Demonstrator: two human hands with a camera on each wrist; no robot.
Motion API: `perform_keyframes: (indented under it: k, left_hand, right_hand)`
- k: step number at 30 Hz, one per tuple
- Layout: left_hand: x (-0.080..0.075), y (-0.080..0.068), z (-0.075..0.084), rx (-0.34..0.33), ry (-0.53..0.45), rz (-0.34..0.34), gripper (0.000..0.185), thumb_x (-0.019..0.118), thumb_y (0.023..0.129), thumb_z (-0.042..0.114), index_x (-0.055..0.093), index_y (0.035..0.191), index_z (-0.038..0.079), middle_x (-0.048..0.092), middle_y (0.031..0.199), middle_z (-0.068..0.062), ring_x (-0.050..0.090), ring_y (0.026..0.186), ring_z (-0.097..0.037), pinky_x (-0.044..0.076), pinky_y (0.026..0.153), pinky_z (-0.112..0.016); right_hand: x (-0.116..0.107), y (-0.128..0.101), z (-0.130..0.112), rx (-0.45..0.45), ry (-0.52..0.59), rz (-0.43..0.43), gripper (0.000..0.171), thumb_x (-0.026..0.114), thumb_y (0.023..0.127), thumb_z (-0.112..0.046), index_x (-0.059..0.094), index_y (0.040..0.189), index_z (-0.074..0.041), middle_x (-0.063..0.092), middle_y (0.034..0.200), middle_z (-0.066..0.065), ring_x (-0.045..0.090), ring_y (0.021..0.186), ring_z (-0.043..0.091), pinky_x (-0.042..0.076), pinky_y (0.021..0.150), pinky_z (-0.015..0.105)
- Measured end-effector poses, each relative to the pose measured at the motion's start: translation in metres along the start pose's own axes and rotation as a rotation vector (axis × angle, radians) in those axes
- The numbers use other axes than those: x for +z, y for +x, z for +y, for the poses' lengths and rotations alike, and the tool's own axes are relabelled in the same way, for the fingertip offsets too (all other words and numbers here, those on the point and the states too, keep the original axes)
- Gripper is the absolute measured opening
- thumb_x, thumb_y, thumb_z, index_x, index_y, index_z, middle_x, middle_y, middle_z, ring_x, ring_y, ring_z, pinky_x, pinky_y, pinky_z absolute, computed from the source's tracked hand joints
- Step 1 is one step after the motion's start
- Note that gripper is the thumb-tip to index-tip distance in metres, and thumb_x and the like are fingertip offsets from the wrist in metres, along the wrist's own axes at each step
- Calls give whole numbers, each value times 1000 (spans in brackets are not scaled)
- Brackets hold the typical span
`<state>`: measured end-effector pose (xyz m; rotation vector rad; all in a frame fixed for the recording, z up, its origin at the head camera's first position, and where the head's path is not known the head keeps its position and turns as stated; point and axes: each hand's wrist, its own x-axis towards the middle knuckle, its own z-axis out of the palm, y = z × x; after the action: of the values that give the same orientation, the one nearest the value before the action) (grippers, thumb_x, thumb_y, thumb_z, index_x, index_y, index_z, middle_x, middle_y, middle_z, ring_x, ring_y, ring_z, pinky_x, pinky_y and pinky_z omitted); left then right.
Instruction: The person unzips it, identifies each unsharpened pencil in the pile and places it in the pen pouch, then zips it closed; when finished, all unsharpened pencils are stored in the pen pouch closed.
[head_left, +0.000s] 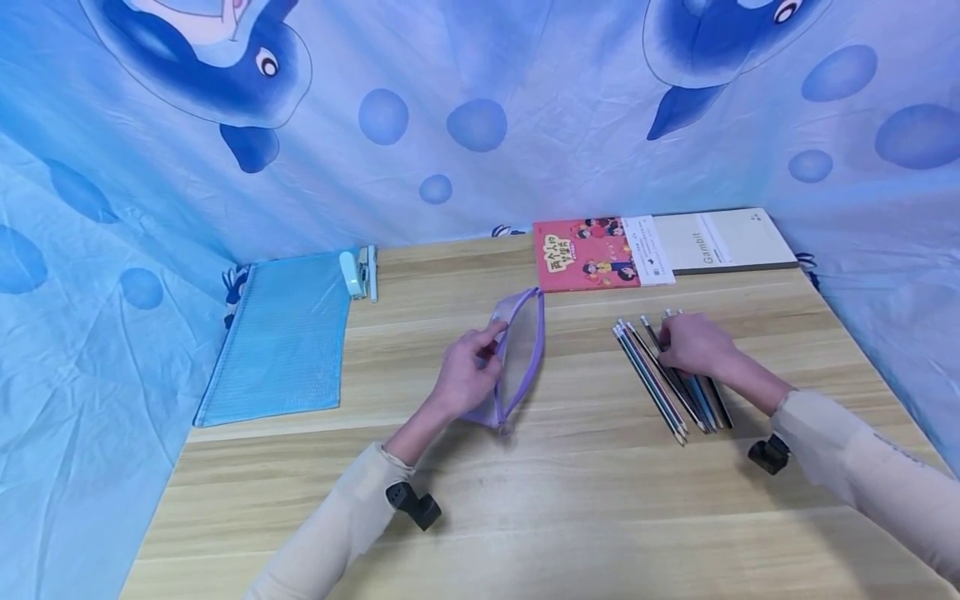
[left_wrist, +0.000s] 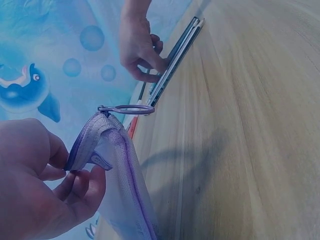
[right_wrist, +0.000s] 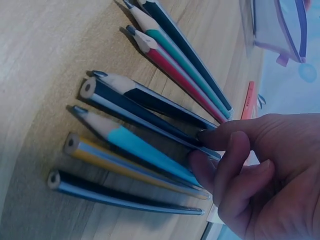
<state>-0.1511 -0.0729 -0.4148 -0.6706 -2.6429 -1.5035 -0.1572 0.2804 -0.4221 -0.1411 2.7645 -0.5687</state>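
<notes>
My left hand [head_left: 468, 371] pinches one edge of a purple-trimmed mesh zip pouch [head_left: 522, 358], whose mouth gapes. In the left wrist view, thumb and fingers grip the zipper band of the pouch [left_wrist: 125, 175], and a ring hangs out at its end. Over a spread row of pencils [head_left: 651, 375] lies my right hand [head_left: 697, 343]. Seen from the right wrist, the thumb and forefinger of that hand [right_wrist: 255, 170] close around the upper part of a dark, unsharpened pencil [right_wrist: 135, 110], which lies among sharpened and unsharpened ones on the table.
A red book [head_left: 577, 258] and a white-covered book [head_left: 723, 242] lie along the table's back edge. At the left are a blue mesh folder [head_left: 281, 342] and a mint stapler [head_left: 352, 275] beside a small light-blue item [head_left: 372, 275]. A dolphin-printed curtain [head_left: 420, 175] hangs behind the wooden table [head_left: 570, 500].
</notes>
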Motion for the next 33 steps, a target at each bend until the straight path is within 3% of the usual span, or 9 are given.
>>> perform_keyframes:
  k: [9, 19, 26, 33]
  left_hand:
    - [2, -1, 0, -14, 2, -9, 54, 60, 80, -13, 58, 134, -6, 62, 93, -15, 64, 84, -29, 58, 71, -28]
    - [2, 0, 1, 73, 29, 28, 51, 58, 77, -15, 61, 128, -10, 63, 86, -16, 64, 80, -31, 59, 70, -36]
    - [1, 0, 2, 61, 33, 27, 51, 59, 78, -15, 61, 129, -10, 63, 87, -16, 64, 81, -30, 59, 71, -36]
    - [1, 1, 2, 27, 35, 21, 51, 59, 80, -14, 60, 131, -8, 63, 89, -16, 64, 83, -29, 59, 72, -34]
  right_hand:
    - [0, -1, 0, -3, -17, 26, 31, 74, 77, -10, 62, 101, 7, 60, 80, 11, 55, 65, 23, 47, 52, 34]
    - [-10, -7, -6, 29, 166, 25, 38, 72, 83, -17, 50, 109, 0, 58, 66, 8, 58, 55, 21, 44, 48, 33]
    - [-13, -7, -30, 62, 463, 9, 40, 66, 87, -17, 44, 118, -2, 49, 57, 1, 47, 47, 15, 36, 42, 27]
    - [-7, 0, -68, 84, 815, -16, 38, 58, 89, -7, 38, 121, -3, 52, 63, 2, 44, 48, 12, 36, 42, 22]
